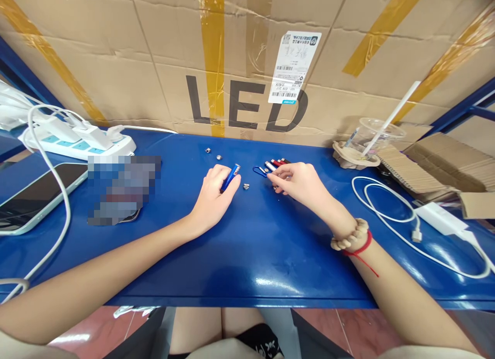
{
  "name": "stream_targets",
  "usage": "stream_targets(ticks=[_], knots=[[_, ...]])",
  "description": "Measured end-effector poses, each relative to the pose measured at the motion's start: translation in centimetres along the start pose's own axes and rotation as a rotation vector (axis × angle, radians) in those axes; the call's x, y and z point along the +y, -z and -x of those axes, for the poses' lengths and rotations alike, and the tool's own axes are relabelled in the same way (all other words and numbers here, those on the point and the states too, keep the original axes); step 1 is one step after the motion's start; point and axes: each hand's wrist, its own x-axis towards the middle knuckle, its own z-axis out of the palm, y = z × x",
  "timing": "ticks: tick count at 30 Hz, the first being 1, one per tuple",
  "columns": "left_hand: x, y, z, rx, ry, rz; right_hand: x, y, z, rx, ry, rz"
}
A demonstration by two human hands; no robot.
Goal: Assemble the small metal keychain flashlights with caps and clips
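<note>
My left hand point(216, 194) is wrapped round a small blue metal tube point(231, 177) with a silver end, perhaps a mini flashlight, tilted up above the table. My right hand point(296, 181) has its thumb and fingers pinched at one end of a blue carabiner clip point(258, 170); the fingertips are partly hidden. Just behind that hand lies a row of small tubes point(270, 166) in white, red and dark colours. Between my hands sits a small silver piece point(246, 186). Two more silver bits, one point(208, 150) and another point(219, 157), lie farther back.
A cardboard box point(174, 54) marked LED stands along the back. At left are a power strip point(93, 147), a phone point(38, 194) and a blurred-out object point(124, 191). At right are a plastic cup point(377, 134), cardboard point(417, 165) and a charger point(441, 217) with its white cable.
</note>
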Motion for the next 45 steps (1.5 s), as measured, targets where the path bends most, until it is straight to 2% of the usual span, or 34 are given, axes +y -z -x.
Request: stream_targets(ticks=[8, 12, 17, 24, 37, 41, 45], knots=[[0.0, 0.0, 0.0, 0.011, -0.007, -0.02, 0.6, -0.3, -0.4, -0.006, 0.091, 0.012], [-0.2, -0.1, -0.1, 0.002, -0.064, -0.021, 0.8, -0.6, -0.3, -0.043, 0.119, 0.006], [-0.4, -0.2, -0.2, -0.019, -0.133, -0.048, 0.2, -1.0, 0.0, -0.062, 0.132, 0.13], [-0.4, -0.2, -0.2, -0.012, -0.121, 0.025, 0.4, -1.6, 0.1, 0.002, 0.224, 0.276], [-0.1, 0.1, -0.1, -0.03, -0.146, 0.031, 0.2, -1.6, 0.2, -0.023, 0.142, 0.201], [-0.1, 0.0, -0.1, -0.035, -0.132, 0.05, 0.3, -1.7, 0.2, 0.035, 0.186, 0.241], [-0.1, -0.1, 0.0, -0.052, -0.076, -0.003, -0.5, -1.8, 0.6, 0.188, 0.317, 0.086]])
